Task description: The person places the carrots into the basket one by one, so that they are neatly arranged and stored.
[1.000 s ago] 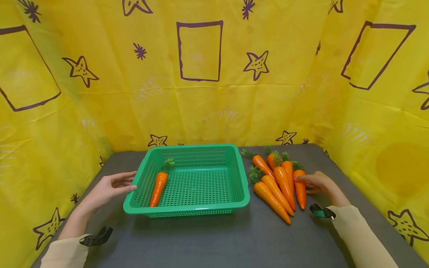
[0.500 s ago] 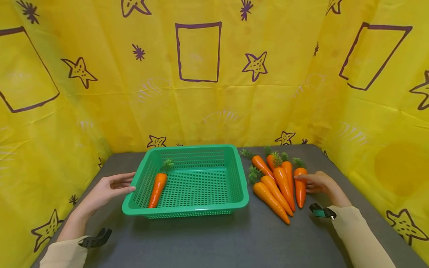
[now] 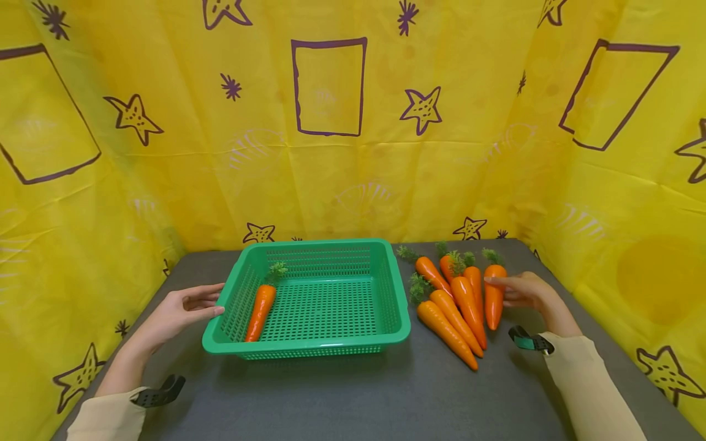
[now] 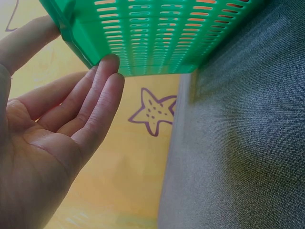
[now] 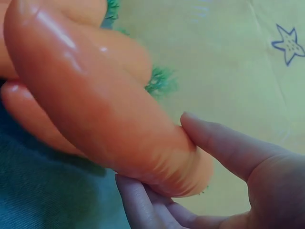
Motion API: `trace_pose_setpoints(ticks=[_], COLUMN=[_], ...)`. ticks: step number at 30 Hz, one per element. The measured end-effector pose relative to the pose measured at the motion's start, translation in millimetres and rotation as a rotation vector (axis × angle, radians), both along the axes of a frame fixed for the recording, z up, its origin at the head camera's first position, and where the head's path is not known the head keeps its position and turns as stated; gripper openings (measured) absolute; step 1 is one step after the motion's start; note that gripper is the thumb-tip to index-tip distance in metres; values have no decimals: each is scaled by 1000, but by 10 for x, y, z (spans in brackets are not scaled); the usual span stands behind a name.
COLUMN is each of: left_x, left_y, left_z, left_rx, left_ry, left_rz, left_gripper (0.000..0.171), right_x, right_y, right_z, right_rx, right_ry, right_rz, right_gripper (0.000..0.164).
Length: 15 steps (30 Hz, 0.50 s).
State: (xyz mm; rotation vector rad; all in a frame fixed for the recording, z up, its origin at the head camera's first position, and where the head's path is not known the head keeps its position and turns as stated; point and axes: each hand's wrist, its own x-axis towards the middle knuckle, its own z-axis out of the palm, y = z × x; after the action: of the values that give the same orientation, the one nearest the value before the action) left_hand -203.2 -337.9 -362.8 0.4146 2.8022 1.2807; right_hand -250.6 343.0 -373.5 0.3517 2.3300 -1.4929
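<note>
Left hand [image 3: 179, 311], fingers loosely extended, touches basket [image 3: 309, 346] at left. Right hand [image 3: 536, 296] pinches 1 carrot [image 3: 494, 302] right of basket.

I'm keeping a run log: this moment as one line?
right hand: pinches carrot | left hand: touches green basket | inside basket: another carrot
</note>
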Motion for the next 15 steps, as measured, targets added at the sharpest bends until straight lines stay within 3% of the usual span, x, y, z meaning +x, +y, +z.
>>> trace_pose_setpoints(ticks=[15], left_x=[-9], left_y=[-3], left_z=[8], left_rx=[-7], left_ry=[7], left_rz=[-8], left_gripper=[55], right_x=[-103], right_y=[-271], right_z=[286], right_rx=[-16], right_ry=[61], right_rz=[51], right_gripper=[81])
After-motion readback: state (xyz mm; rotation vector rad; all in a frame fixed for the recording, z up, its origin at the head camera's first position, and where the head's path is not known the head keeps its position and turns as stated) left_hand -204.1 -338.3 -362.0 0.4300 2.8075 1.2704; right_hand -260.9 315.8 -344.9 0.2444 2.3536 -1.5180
